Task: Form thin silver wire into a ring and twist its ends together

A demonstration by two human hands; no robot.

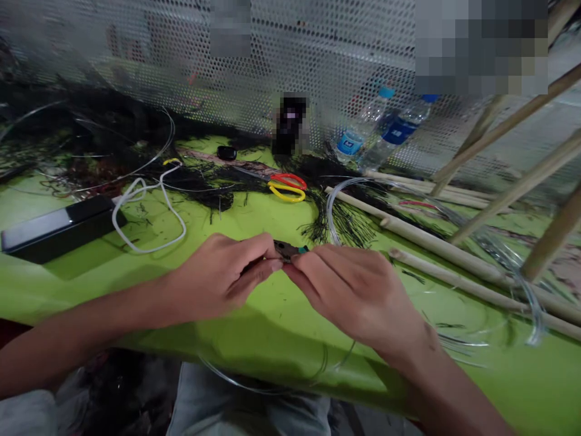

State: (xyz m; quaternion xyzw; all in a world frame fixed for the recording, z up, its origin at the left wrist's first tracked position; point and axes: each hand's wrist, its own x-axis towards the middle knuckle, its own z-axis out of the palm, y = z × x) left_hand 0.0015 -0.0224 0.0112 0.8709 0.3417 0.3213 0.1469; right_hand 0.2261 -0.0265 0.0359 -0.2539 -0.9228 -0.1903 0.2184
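Note:
My two hands meet over the front of a green-covered table. My right hand [351, 284] is closed around a small pair of pliers [284, 249], whose dark metal jaws point left and which shows a bit of green at the handle. My left hand [231, 272] is pinched with thumb and forefinger right at the jaws. What lies between those fingers is too small to make out. A thin clear line [245, 383] loops below the table edge, above my lap; its ends are hard to trace.
Scissors [287, 188] with red and yellow handles lie beyond my hands. To the left are a dark box [59, 227] and a white cable [149, 249]. Wooden poles [436, 242], coiled clear line [333, 212] and two water bottles [399, 130] are at right. Black fibres [336, 224] litter the table [272, 212] before a perforated metal panel [181, 66].

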